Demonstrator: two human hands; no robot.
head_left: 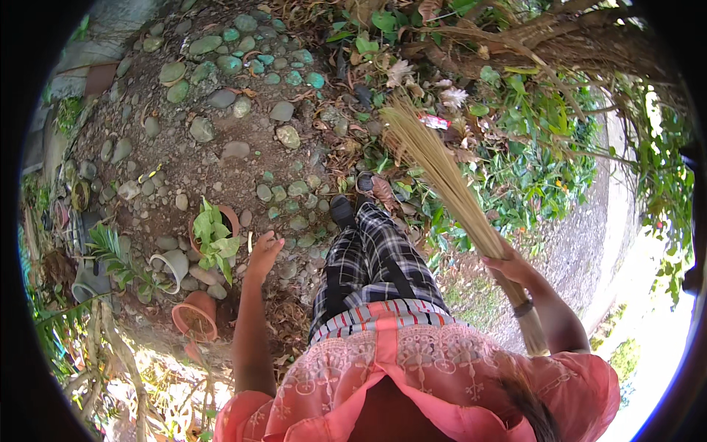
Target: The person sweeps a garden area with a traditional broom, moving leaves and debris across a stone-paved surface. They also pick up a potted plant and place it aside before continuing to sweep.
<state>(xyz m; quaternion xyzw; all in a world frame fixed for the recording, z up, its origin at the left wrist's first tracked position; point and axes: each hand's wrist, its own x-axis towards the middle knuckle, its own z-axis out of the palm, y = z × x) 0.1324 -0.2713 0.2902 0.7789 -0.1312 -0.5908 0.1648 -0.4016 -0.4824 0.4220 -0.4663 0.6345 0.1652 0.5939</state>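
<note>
Head view — right hand (510,267) clamped round broom (458,195), left hand (264,258) loosely open near pot's rim (234,219) — open stony soil (202,163) beyond

An outdoor garden is showing: stones (202,130) are dotting soil (210,163) at upper left, pots (194,317) are standing at left, plants (549,177) are growing at upper right.

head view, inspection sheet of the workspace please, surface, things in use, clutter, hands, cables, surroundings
Surface: bare soil with rounded stones, some greenish.
Job's things: a long straw-coloured broom, bristles toward the picture's upper middle.
Clutter: red-and-white wrapper beside the bristles; dry leaves scattered.
Hands: right hand grips the broom; left hand partly curled, nothing clearly held, near a potted plant.
Cables: nothing seen.
Surroundings: thick branch at upper right, greenery.
</note>
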